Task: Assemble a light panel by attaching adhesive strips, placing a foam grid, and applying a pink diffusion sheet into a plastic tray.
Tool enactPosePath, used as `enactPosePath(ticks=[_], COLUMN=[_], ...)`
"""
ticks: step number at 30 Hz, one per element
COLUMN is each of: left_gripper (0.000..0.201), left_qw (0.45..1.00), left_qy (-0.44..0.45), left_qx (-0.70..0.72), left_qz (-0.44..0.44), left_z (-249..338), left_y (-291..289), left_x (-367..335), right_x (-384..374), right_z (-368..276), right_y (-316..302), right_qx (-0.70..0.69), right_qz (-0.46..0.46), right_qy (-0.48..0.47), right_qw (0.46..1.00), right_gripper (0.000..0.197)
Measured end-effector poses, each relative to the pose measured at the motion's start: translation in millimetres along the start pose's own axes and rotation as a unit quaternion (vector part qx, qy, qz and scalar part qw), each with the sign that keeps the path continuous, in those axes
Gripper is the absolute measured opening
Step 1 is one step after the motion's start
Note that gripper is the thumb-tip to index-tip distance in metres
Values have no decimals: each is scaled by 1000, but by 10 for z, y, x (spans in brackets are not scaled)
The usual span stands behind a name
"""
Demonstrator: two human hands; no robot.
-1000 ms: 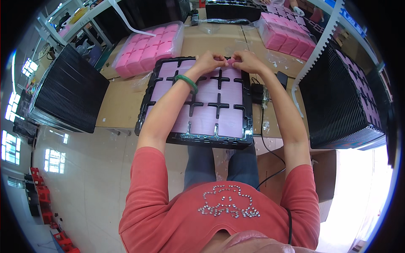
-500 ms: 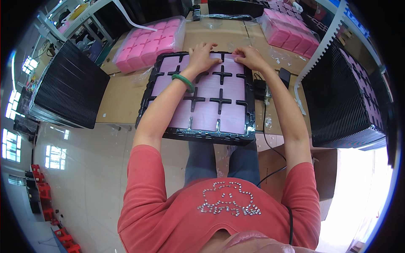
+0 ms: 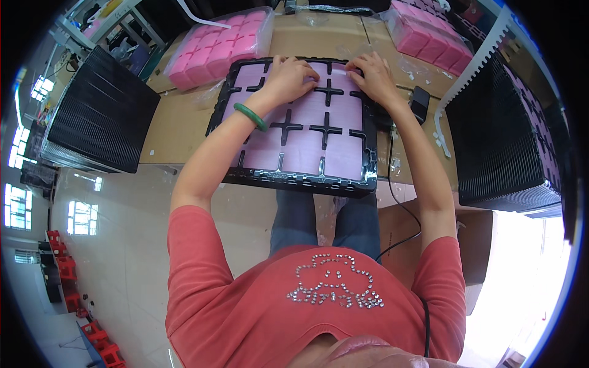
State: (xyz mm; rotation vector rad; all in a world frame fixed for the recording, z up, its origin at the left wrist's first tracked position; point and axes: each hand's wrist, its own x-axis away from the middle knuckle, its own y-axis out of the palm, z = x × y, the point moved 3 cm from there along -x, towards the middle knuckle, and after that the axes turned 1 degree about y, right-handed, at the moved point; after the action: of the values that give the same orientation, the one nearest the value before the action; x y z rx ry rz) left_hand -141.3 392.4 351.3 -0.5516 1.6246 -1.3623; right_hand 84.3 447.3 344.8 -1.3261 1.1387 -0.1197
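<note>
Where pale pink sheets [image 3: 307, 150] fill the black cross-ribbed tray [image 3: 300, 180], both hands [image 3: 293, 76] [image 3: 370, 72] flat, open-fingered.

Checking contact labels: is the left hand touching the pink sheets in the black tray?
Touching. The head view shows the left hand lying flat on a pink sheet in the black tray.

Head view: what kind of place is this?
Most likely a packing or assembly bench in a small factory. Both hands, left hand and right hand, press pink pads into a black compartment tray; bagged pink pads and stacks of black trays flank the workbench.
</note>
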Motion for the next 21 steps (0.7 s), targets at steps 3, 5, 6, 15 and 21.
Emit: enactPosePath(ticks=[3, 5, 6, 15, 21], left_gripper=[21, 21, 19, 21, 25], left_qw=[997, 991, 991, 999, 998], left_qy=[20, 35, 44, 41, 56], left_qx=[-48, -66, -50, -2, 8], left_qz=[56, 113, 119, 21, 22], left_z=[30, 81, 186, 571, 554], left_y=[-48, -83, -128, -109, -119], left_x=[48, 111, 152, 474, 483], right_x=[45, 57, 63, 108, 102], right_z=[-98, -123, -81, -73, -84], right_y=[-24, -26, -23, 48, 4], right_qx=[23, 30, 72, 91, 60], right_qz=[0, 3, -5, 8, -59], right_qy=[-43, -66, -58, -64, -33], right_qw=[999, 997, 996, 994, 996], right_gripper=[17, 15, 14, 15, 18])
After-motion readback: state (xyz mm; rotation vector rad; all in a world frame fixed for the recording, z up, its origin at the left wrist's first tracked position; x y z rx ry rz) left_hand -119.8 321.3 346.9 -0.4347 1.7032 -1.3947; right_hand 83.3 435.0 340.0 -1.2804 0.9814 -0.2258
